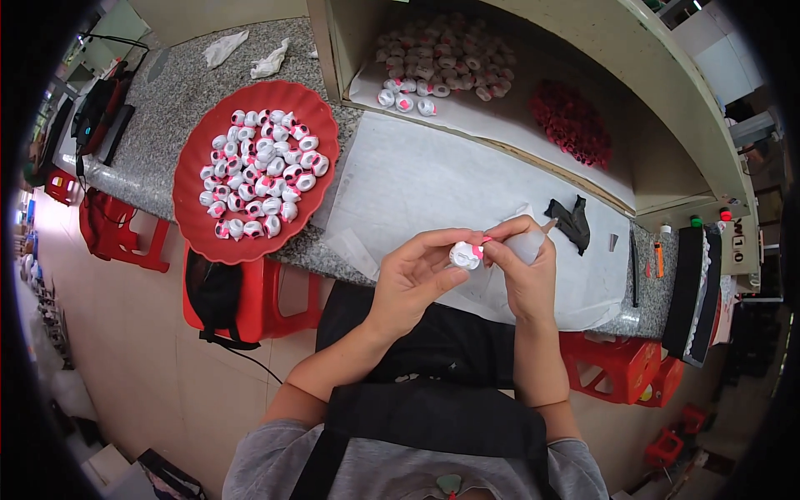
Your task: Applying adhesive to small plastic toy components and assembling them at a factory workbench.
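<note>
Between the fingertips of my left hand is a small white rounded piece with a pink patch. Close against it, my right hand is closed, its thumb and forefinger at a tiny pink bit by the piece's edge. A translucent squeeze bottle with a pointed tip is also in my right hand. Both hands are above white paper on the bench. To the left, a red scalloped tray holds many similar white and pink pieces.
More white pieces and a heap of dark pink bits lie on the shelf behind. Black crumpled material is on the paper's right side. An orange cutter lies farther right. Red stools stand under the bench edge.
</note>
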`<state>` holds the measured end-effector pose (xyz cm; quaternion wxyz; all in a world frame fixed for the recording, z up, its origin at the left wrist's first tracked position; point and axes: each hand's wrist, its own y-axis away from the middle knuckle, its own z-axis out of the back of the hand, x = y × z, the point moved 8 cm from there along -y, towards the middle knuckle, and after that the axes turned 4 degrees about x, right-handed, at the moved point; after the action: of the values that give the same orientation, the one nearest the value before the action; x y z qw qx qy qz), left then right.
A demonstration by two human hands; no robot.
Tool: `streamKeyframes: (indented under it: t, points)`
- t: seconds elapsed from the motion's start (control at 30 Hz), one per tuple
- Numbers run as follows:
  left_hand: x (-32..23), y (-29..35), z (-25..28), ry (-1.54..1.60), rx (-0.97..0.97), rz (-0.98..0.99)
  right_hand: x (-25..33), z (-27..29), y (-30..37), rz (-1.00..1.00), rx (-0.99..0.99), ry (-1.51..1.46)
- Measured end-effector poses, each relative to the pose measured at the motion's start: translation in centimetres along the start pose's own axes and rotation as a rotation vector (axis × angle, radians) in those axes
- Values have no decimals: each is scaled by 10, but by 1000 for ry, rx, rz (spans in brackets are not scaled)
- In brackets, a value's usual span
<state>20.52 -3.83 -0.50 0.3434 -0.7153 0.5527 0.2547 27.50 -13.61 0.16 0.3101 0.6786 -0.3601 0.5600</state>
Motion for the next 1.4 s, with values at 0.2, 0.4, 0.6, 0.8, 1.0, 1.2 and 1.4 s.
streamKeyframes:
  t: [0.2, 0.4, 0.6, 0.8, 1.0, 1.2, 1.4]
  points:
    - [-5, 4, -1, 59, -17, -5, -4, 1, 9, 18, -72, -78]
    - [-15, 4, 7, -209, -48, -100, 8, 5, 22, 47, -107, -127]
    - [-22, 7, 3, -486, -33, -231, 4, -12, 26, 2, -19, -130]
    - [-26, 7, -4, -634, 2, -244, -1, -11, 24, -9, -32, -142]
    - [-24, 8, -4, -543, 35, -210, -3, -11, 26, -10, -23, -122]
    - [-17, 7, -1, -241, 32, -85, 9, -19, 27, 82, 24, -143]
    - [-13, 9, -2, -149, 99, -51, 7, -27, 28, 6, 107, 3]
